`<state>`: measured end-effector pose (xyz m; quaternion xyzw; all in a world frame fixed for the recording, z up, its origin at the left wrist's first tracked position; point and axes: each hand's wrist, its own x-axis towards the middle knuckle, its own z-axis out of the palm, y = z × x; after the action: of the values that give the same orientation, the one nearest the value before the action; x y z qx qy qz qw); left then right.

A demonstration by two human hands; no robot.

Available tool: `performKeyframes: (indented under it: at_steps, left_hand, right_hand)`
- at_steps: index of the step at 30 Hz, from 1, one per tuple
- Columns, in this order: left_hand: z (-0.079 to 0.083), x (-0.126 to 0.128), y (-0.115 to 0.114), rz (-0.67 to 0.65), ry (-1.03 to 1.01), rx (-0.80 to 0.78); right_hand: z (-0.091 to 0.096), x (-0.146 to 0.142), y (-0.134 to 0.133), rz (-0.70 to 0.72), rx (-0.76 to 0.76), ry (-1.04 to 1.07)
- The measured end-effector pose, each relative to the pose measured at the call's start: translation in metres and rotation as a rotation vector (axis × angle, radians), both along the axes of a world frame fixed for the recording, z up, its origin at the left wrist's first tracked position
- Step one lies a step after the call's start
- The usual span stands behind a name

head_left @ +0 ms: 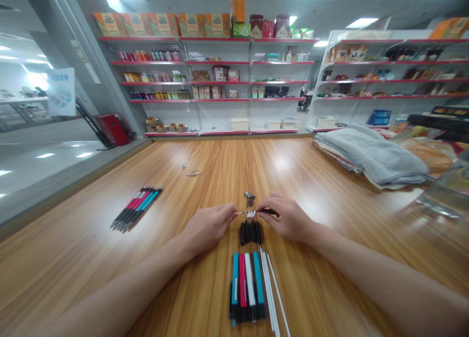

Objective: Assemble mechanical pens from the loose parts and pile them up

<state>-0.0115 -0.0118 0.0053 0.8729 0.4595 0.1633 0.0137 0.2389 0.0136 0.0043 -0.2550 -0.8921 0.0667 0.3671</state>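
Pens [137, 208] leftward lie assembled; barrels [250, 278], refills [269, 288] remain. Your right fingers [266, 215] pinch a black grip [271, 211]; left fingers [230, 211], apparently a slim rod [241, 212].

I can read no words or numbers; the poster [61, 94] to my left has only blurred blue print; lettering on the orange boxes [192, 26] is too smeared for me; the white label [236, 284] on one blue barrel [235, 264] is illegible.

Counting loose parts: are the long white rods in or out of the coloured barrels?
Out: the rods lie on the table, just right of the barrels.
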Motion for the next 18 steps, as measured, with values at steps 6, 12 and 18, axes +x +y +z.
performKeyframes:
  at_steps: [6,12,18]
  left_hand:
    - [0.0005,-0.0002,-0.0001,-0.018,-0.002,0.010]
    - [0.0003,0.0042,-0.0036,-0.046,0.021,0.023]
    - [-0.0023,0.0073,-0.0071,-0.110,-0.010,0.064]
  right_hand:
    - [-0.0002,-0.0003,-0.0006,-0.005,-0.003,-0.018]
    - [-0.0033,-0.0031,-0.0019,0.062,-0.029,-0.037]
    - [-0.0076,-0.0096,-0.0065,0.104,-0.080,0.001]
